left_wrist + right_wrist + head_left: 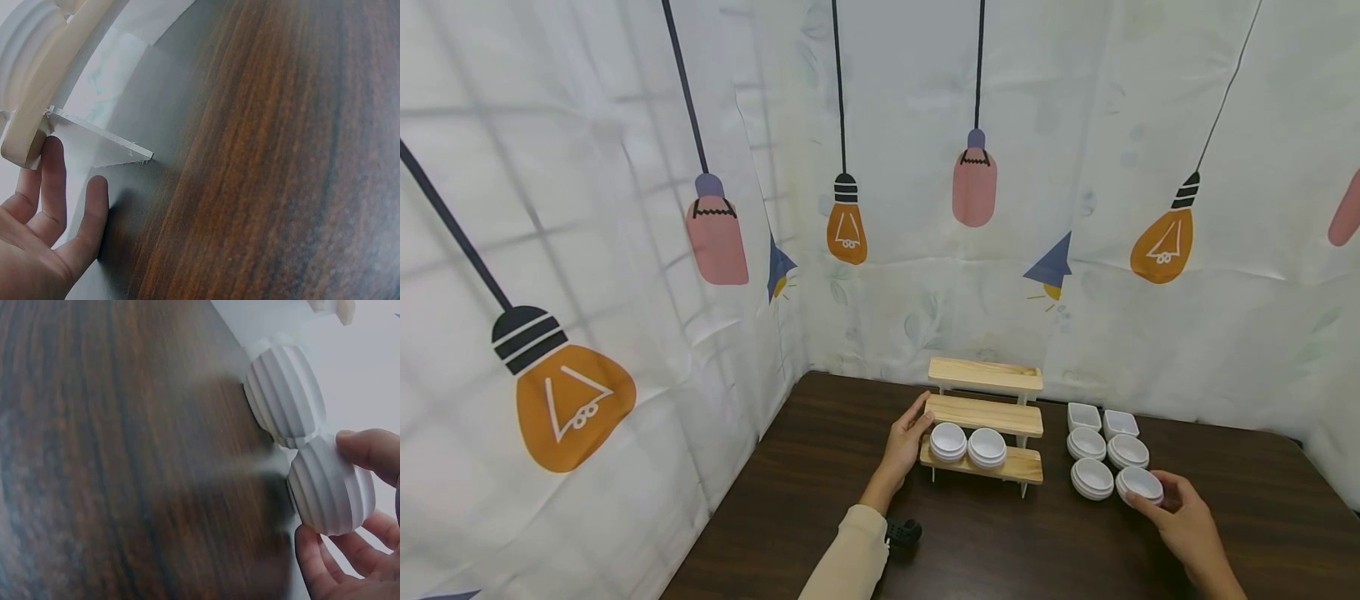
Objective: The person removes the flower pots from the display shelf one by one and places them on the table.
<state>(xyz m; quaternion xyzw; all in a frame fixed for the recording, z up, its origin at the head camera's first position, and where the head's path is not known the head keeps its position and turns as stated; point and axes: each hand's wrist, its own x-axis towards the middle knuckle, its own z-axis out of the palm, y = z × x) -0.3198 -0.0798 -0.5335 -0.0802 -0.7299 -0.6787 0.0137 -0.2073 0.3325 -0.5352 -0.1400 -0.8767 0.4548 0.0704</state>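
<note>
White bowls [1086, 444] stand in stacks at the lower right of the frame, and the right hand [1187, 521] has thumb and fingers round one stack [1139, 483] at the near corner — whether its base is off the table [775, 500] I can't tell. Right of centre, the left hand [901, 450] grips the left end of the wooden stand [983, 414], whose bottom board [1022, 467] bears two more stacks [987, 447]. What worries me is that right-hand grasp: squeezing only part of the pile could let a bowl slip out and drop. Another stack [1092, 478] sits just beside it, so a sideways swing might knock that over (the square dishes [1083, 417] farther up are packed close too). And the stand looks light — a careless tug from the left could tilt it and send both stacks sliding off.
</note>
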